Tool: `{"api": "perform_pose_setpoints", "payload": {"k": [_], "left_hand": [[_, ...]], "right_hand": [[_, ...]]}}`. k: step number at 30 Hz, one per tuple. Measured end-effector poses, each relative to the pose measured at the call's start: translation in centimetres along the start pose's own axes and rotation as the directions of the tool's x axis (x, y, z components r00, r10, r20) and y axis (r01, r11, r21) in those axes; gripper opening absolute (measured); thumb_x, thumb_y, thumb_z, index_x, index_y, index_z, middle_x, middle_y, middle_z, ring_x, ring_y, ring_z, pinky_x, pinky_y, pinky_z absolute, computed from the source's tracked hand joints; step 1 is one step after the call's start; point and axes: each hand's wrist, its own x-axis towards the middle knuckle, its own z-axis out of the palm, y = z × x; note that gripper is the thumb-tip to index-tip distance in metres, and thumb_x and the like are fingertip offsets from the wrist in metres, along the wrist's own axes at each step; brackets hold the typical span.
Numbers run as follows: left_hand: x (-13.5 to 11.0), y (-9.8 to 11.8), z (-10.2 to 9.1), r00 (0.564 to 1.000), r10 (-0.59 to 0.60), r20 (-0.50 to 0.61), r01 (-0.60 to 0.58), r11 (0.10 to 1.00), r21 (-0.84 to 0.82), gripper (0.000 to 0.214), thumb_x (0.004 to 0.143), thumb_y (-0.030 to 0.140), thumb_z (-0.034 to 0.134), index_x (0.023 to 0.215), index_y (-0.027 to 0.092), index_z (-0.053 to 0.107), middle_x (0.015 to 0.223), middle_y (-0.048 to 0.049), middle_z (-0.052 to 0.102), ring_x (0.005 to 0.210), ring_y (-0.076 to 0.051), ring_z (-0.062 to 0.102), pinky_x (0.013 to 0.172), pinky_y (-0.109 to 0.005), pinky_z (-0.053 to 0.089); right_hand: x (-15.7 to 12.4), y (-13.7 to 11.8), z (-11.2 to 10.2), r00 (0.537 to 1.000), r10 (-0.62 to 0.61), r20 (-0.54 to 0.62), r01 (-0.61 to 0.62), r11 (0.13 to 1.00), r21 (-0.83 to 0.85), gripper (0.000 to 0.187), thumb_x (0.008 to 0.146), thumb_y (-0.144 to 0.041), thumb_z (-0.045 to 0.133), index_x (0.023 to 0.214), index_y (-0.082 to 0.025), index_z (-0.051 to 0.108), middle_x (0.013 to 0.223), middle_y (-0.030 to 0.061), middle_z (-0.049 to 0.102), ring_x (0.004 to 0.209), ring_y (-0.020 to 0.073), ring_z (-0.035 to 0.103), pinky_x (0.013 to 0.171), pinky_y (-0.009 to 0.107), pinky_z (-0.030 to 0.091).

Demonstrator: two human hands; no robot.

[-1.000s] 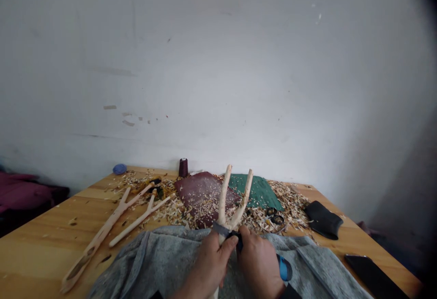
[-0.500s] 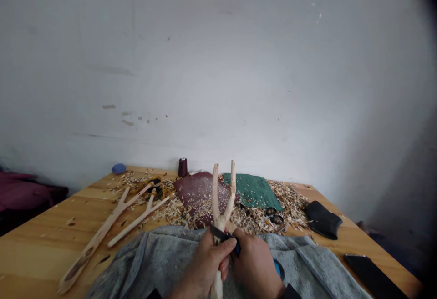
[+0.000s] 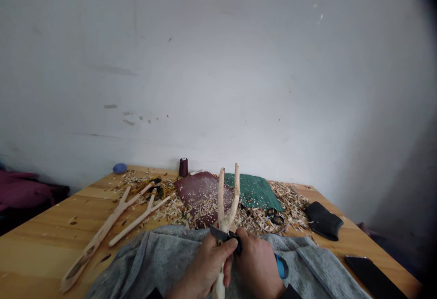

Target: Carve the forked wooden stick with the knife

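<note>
A peeled, Y-shaped forked stick [image 3: 223, 223] stands upright before me, its two prongs pointing at the wall. My left hand [image 3: 212, 258] is wrapped around its stem below the fork, the thumb lying against the back of a knife blade [image 3: 219, 234]. In my right hand [image 3: 256, 255] is the knife, gripped by a black and blue handle [image 3: 282, 267] whose end shows past the palm. The blade lies across the stem just under the fork. Beneath both hands spreads a grey cloth [image 3: 164, 253], covering the table's near edge.
Two more forked sticks, a long one [image 3: 99, 235] and a shorter one [image 3: 136, 221], lie left on the wooden table [image 3: 30, 249]. Wood shavings [image 3: 290, 203] surround a maroon sheet [image 3: 198, 190] and a green sheet [image 3: 254, 192]. A thread spool [image 3: 183, 167] stands behind; a phone [image 3: 373, 274] lies right.
The forked stick has shifted slightly right and tilted a little. The knife handle's blue end shows more beside my right hand. Both hands keep their grip.
</note>
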Motion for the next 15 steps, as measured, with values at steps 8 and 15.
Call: {"api": "perform_pose_setpoints", "payload": {"k": [8, 15], "left_hand": [[0.37, -0.79, -0.20, 0.994, -0.039, -0.100, 0.053, 0.989, 0.141, 0.057, 0.065, 0.075, 0.061, 0.074, 0.022, 0.045, 0.043, 0.0112, 0.041, 0.031, -0.006, 0.034, 0.032, -0.020, 0.028], [0.01, 0.10, -0.39, 0.997, -0.012, -0.074, 0.030, 0.968, 0.250, 0.046, 0.073, 0.061, 0.061, 0.089, 0.019, 0.049, 0.041, 0.0129, 0.039, 0.031, -0.006, 0.031, 0.033, -0.020, 0.025]], "right_hand": [[0.17, 0.25, 0.43, 1.000, 0.014, 0.007, -0.013, 0.996, -0.089, 0.022, 0.090, -0.012, 0.043, 0.093, -0.021, 0.062, 0.086, 0.0051, 0.072, 0.075, 0.0213, 0.070, 0.059, 0.027, 0.038], [0.19, 0.29, 0.47, 1.000, 0.021, 0.022, -0.019, 0.996, -0.088, 0.021, 0.086, -0.010, 0.046, 0.096, -0.021, 0.062, 0.088, 0.0057, 0.072, 0.078, 0.0218, 0.070, 0.060, 0.027, 0.039]]}}
